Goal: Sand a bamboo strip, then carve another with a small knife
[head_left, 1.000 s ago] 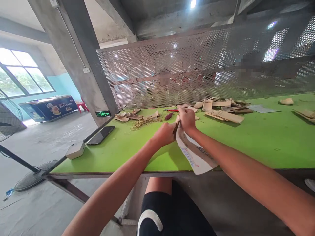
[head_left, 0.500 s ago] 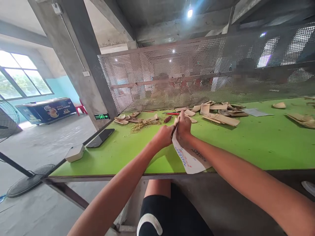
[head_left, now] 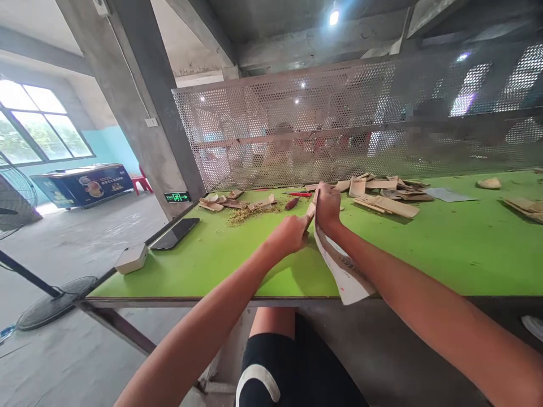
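A long strip of printed kraft paper (head_left: 344, 273) hangs from my hands over the front edge of the green table (head_left: 203, 271). My right hand (head_left: 327, 206) grips its upper end. My left hand (head_left: 289, 235) pinches a pale paper edge (head_left: 310, 210) just beside it, though the fingers hide whether a small tool is there too. Cut kraft pieces (head_left: 384, 204) lie in a heap beyond my right hand. A red-handled tool (head_left: 299, 194) and a dark red object (head_left: 291, 203) lie just past my hands. Further left are loose yellowish shreds (head_left: 250, 217) among curled scraps.
A phone (head_left: 175, 233) and a white box (head_left: 131, 259) sit near the table's left edge. Perforated metal mesh (head_left: 297, 124) stands along the far side. More kraft pieces (head_left: 524, 209) lie at the right. A floor fan (head_left: 55, 302) stands left of the table.
The paper strip has swung right and now hangs lower across the table edge. My hands have moved slightly apart, with the right hand higher up the strip.
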`<move>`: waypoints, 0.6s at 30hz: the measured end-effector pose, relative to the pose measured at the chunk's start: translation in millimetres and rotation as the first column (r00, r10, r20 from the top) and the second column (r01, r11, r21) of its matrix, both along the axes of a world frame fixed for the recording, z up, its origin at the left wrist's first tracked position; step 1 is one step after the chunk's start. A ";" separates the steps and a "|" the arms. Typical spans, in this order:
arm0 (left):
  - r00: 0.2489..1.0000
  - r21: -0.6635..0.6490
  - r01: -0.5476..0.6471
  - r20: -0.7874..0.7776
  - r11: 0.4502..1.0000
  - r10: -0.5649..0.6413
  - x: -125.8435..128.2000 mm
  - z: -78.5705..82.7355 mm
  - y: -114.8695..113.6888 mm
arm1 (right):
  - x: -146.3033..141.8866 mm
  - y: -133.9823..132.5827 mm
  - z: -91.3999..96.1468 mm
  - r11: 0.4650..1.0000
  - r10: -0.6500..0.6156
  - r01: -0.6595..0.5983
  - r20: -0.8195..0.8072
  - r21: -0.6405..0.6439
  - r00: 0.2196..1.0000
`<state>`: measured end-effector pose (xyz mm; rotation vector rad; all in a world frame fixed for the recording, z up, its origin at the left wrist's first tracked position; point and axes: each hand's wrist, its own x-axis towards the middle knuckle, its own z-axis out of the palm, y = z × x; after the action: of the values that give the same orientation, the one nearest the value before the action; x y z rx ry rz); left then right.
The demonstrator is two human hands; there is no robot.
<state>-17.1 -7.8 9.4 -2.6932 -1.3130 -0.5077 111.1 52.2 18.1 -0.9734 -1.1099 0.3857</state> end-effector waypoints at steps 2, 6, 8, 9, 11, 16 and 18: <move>1.000 -0.007 -0.008 0.007 1.000 0.008 1.0 0.8 -1.5 | -0.9 -2.7 2.1 1.000 -0.023 0.024 0.010 -0.011 1.000; 1.000 -0.012 -0.001 -0.002 1.000 0.001 3.2 2.8 -4.7 | -0.4 -6.4 6.1 0.994 -0.099 0.098 0.018 0.044 0.995; 1.000 -0.022 -0.004 0.010 1.000 0.004 4.4 3.2 -6.1 | 0.8 -8.3 6.9 0.989 -0.138 0.133 0.094 0.060 0.986; 1.000 -0.028 -0.005 0.016 1.000 0.006 5.0 3.2 -6.6 | 1.4 -9.4 7.2 0.989 -0.147 0.142 0.124 0.052 0.981; 1.000 -0.032 -0.021 0.013 0.999 0.021 6.3 2.4 -7.3 | 2.2 -11.9 8.3 0.989 -0.146 0.144 0.121 0.025 0.982; 0.999 -0.006 -0.038 0.014 0.999 0.038 7.8 -1.3 -6.0 | 0.0 -16.4 8.5 0.985 -0.158 0.149 0.096 0.093 0.983; 0.999 -0.005 -0.036 0.029 0.999 0.036 7.3 -3.4 -3.6 | -1.9 -16.6 6.9 0.988 -0.142 0.131 0.158 0.082 0.977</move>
<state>-9.8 -11.4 6.0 -2.6707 -1.3690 -0.5420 109.2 35.5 25.0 -1.0253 -1.1884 0.1556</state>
